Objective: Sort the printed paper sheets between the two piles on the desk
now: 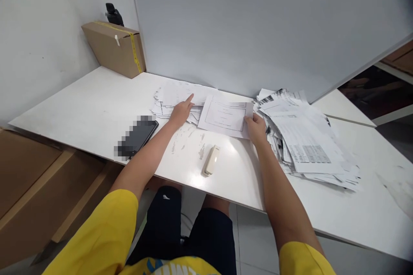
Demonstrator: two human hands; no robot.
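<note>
pale walls (258, 21) | white table (87, 107), bright glare (206, 180) near front edge | light tiled floor (254, 242)

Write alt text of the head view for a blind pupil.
A person's right hand holds a white printed paper sheet while the left hand is over a loose white paper pile on a white tabletop. A glossy cream oblong stapler lies nearer, with a larger white paper pile at right and a brown cardboard box at back left.
</note>
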